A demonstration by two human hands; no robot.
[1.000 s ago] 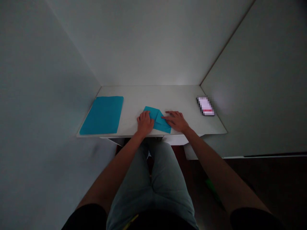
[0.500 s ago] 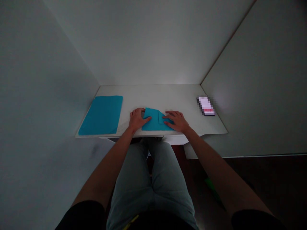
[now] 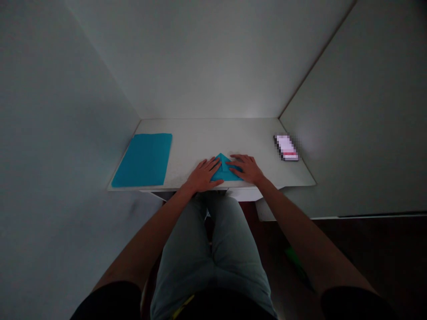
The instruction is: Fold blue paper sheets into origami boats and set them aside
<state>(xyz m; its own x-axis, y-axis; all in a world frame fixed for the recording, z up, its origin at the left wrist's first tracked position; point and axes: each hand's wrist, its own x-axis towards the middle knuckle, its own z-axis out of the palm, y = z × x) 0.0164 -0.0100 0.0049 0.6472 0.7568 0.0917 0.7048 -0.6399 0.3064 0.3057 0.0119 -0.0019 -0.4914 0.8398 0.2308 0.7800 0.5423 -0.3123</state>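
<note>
A folded piece of blue paper lies near the front edge of the white table, both upper corners turned in so that it peaks at the top. Across its left side rests my left hand, fingers stretched out and pressing flat on the fold. My right hand lies on the right side of the paper with its fingers spread. The outer parts of the paper are hidden under my hands.
At the table's left end lies a large blue sheet or stack of paper. A phone with a lit, blurred screen sits at the right end of the white table. Walls close in the back and both sides.
The left flap of the paper has been folded inward, giving it a pointed top. My left hand has moved right onto the paper; my right hand has stayed in place.
</note>
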